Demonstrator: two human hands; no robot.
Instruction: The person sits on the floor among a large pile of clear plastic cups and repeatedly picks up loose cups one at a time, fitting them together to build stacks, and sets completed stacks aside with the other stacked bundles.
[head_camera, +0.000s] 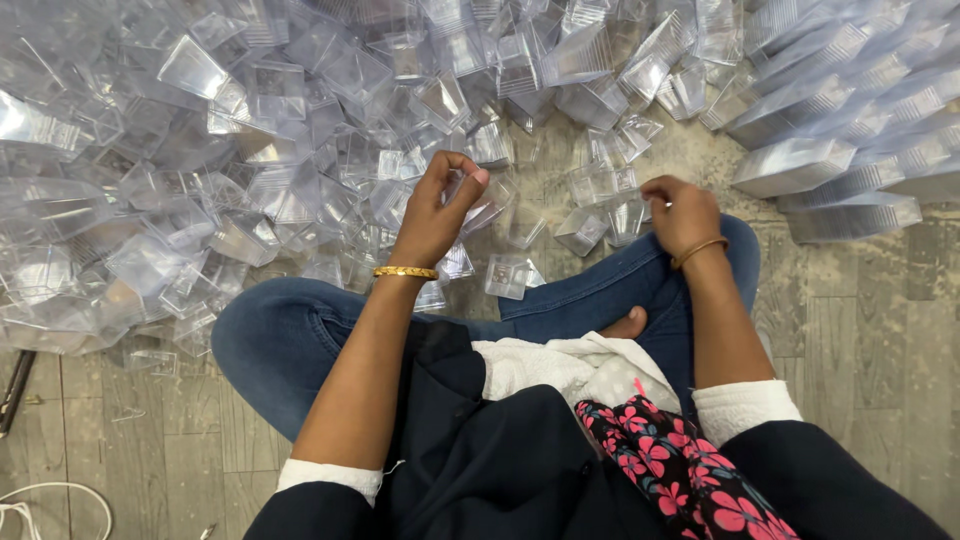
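I sit cross-legged on the floor in blue jeans, facing a large heap of small clear plastic boxes (250, 150). My left hand (435, 210), with a gold bangle at the wrist, is raised with its fingers pinched around a small clear plastic box (478, 208). My right hand (680, 212), also with a bangle, rests curled over my right knee next to a few loose clear boxes (600, 220); whether it holds one is hidden. A single clear box (508, 275) lies between my knees.
Nested stacks of clear boxes (850, 130) lie in rows at the upper right. The floor is grey wood-look planks (860, 330). A white cable (40, 500) curls at the lower left, beside a dark bar (15, 390).
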